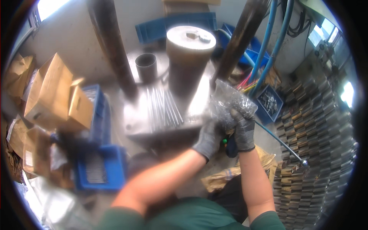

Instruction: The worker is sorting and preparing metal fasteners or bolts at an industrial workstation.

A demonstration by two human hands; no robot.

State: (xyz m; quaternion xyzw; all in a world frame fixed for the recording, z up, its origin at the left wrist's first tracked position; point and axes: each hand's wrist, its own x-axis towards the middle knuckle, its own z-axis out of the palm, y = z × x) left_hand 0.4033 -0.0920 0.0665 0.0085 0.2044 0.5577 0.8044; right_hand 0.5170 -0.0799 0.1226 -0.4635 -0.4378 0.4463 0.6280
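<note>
While right hand (244, 132) is gripping clear plastic bag (229, 100) with shiny contents, left hand (207, 138) is sitting at bag's lower left; blur is hiding fingers, so I'm not managing to tell its grip. Bag is hanging at right front side of metal tabletop (132, 118). Metal rods (164, 109) are lying on tabletop, left of bag; thick column (187, 73) is standing behind rods.

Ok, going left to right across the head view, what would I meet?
Tall open cardboard box → lower-left blue plastic bin → thin metal rods → clear plastic bag → small blue bin of metal parts → stacked metal pieces.
</note>
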